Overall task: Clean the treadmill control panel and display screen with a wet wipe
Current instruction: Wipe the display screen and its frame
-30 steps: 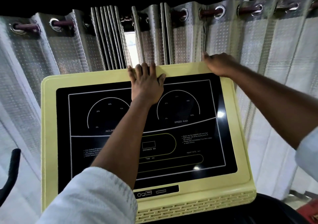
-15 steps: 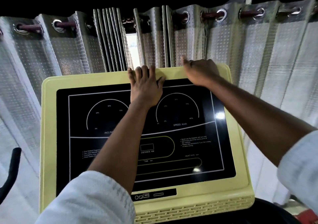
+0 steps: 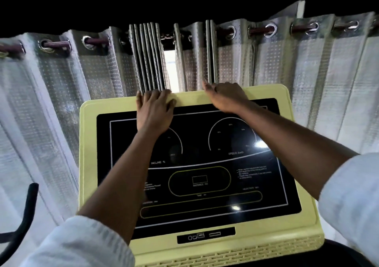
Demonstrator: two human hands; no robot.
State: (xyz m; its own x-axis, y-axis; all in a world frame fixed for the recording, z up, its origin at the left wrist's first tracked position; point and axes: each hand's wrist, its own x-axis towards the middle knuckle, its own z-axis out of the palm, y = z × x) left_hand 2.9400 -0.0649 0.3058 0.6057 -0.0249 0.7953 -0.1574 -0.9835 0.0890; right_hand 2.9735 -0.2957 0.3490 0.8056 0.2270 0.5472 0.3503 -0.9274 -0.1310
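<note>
the pale yellow panel sits before the curtain, its glossy black screen marked with white dials and glare. my left hand lies flat, fingers straight, on the top edge. both it and my right hand have slid left along that edge, and i can't tell whether the right grips anything.

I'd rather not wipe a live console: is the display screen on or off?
Appears off: the display screen is black and its distance box blank, no lit digits anywhere.
</note>
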